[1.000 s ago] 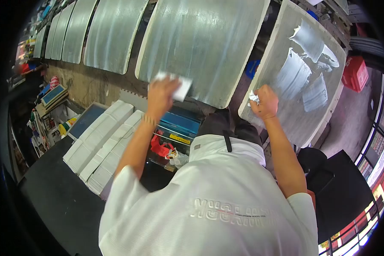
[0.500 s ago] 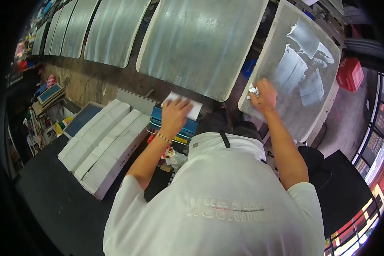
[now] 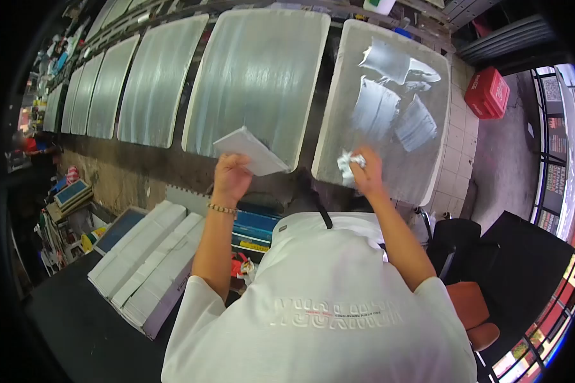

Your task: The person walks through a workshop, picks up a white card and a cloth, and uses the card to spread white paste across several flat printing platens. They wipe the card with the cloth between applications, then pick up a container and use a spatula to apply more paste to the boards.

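My left hand (image 3: 232, 173) grips the near-left edge of a flat white rectangular pad (image 3: 252, 152), perhaps stacked paper. The pad is tilted up in front of the large grey panel (image 3: 255, 76). In my right hand (image 3: 369, 171) is a crumpled white wad (image 3: 347, 165), pinched between the fingers. That hand is over the near end of the right-hand grey panel (image 3: 338, 105). Several shiny, pale smeared patches (image 3: 375, 105) lie farther up on this panel. I cannot make out their material.
More grey panels (image 3: 150, 83) run in a row to the left. Below my left wrist is a blue box (image 3: 257, 225). Long white cartons (image 3: 140, 246) lie on a black surface at left. A red crate (image 3: 487, 94) stands at right, with a black chair (image 3: 455, 242) nearer.
My left hand has lifted the white pad off the blue box and brought it up toward the panels. My right hand still holds the wad, now showing more of it. The view has shifted.
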`<state>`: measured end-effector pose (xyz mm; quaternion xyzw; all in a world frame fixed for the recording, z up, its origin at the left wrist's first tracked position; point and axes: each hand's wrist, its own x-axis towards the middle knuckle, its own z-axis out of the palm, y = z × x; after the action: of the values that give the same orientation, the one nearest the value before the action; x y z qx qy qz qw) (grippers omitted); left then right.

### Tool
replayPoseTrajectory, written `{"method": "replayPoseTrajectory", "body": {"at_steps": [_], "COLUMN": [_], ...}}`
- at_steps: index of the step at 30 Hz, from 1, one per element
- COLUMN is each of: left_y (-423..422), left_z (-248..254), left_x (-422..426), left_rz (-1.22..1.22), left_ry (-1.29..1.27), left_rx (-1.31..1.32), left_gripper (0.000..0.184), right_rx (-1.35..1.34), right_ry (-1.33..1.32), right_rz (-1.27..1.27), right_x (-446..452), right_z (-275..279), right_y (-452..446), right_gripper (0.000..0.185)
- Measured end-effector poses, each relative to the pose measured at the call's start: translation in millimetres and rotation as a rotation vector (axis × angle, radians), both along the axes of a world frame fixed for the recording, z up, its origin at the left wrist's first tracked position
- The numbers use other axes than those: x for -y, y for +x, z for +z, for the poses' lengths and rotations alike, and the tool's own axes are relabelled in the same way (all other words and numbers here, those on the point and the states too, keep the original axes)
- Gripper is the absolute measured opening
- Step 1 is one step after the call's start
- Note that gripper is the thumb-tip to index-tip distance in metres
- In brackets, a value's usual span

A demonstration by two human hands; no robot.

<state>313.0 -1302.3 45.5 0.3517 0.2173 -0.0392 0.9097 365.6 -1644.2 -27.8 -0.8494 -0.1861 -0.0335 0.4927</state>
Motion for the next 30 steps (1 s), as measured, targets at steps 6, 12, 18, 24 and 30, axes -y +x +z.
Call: {"method": "replayPoseTrajectory", "body": {"at_steps": [6,12,18,24,30], "left_y": [41.7,58.0,66.8,62.5,65.5], "left_z": [19.5,21.3,51.2,56.7,62.3], "left_x": [91.3,200.3,293.8,334.3,338.2], "left_rz": [-0.229,-0.219,-0.264,-0.177,-0.133], "left_ry": [-0.168,-0.136,-0.058,0.127,0.165], "left_rx": [0.279,0.206,0.193,0.134,0.118], "left_gripper": [0.026,0.033,0.047,0.039,0.033], "right_rx": [-0.813,-0.715,-0.637,-0.524,-0.499], "right_ry": [0.989,0.960,0.628,0.484,0.544], "right_rz": [-0.184,0.227,0.561,0.378,0.197], "right_x": [62.1,115.0,157.4,180.7,209.3], "right_z": [49.1,157.1,172.3,158.3,136.5], "right_y": [-7.1,56.2,91.7,91.9,75.4], "right_gripper": [0.041,0.050,0.049,0.019,0.018]}}
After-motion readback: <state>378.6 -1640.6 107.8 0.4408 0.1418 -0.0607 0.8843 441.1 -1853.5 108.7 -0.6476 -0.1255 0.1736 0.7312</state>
